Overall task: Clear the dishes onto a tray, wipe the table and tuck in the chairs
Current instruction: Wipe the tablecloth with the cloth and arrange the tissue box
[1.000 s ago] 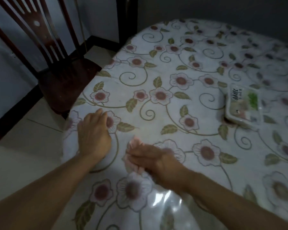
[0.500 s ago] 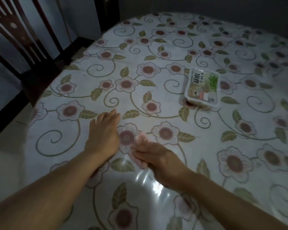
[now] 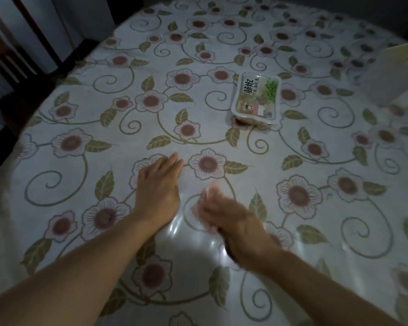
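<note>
Partly blurred right hand (image 3: 224, 215), cloth (image 3: 207, 196)

Dim, bluish light leaves the corners dark, white glare glints on the glossy tablecloth (image 3: 118, 189) between the forearms, the right hand (image 3: 224, 214) smears with motion blur, and wide-angle distortion bends the edges.

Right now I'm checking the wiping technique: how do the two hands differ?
The left hand lies flat and open on the tablecloth, fingers straight; the right hand is curled around a pink cloth. The left looks sharp, the right blurred. Both are bare and rest on the near part of the table.
</note>
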`<state>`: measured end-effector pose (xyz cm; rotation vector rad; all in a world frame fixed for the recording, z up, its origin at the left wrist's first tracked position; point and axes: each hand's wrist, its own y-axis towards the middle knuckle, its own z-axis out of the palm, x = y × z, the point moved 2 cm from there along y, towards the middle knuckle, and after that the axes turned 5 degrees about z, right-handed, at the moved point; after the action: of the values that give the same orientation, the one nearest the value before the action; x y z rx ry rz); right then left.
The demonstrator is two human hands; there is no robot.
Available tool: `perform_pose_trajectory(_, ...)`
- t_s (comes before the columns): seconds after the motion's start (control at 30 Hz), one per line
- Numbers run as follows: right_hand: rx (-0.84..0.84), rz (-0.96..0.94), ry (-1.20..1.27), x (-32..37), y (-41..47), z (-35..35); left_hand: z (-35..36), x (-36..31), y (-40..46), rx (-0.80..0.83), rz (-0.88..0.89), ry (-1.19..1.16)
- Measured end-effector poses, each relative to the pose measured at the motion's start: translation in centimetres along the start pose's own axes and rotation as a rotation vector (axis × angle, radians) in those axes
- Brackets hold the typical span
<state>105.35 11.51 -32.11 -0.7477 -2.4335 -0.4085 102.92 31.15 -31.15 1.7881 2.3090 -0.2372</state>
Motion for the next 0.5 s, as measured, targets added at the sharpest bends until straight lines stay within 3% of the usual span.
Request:
perform_pose_trajectory(0.03, 0.057, -0.105, 0.001, 0.6, -1.4, 0.1, -0.3, -0.5, -0.1, 0.005, 0.013, 0.011)
perform_pose_trajectory(0.1, 0.130, -0.113, -0.009, -0.3, -1.8, -1.0, -0.5, -1.6, -0.9, 0.012, 0.086, 0.051)
perform_pose_trajectory(0.23, -0.104, 0.311, -0.158, -6.0, 1.2, -6.6, 0.5, -2.4, -3.3, 0.069, 0.140, 0.031)
perform_pose_trajectory(0.3, -0.226, 0.395, -0.194, -6.5, 2.0, -7.3, 0.8, -2.2, -3.4, 0.071, 0.139, -0.001)
perform_pose_trajectory(0.4, -0.276, 0.363, -0.144, -2.3, 0.5, -3.6, 0.9, -2.0, -3.1, 0.092, 0.153, -0.017)
perform_pose_trajectory(0.5, -0.082, 0.181, -0.058, 3.5, -2.7, 1.7, 0.4, -1.7, -3.6, 0.118, 0.180, -0.046)
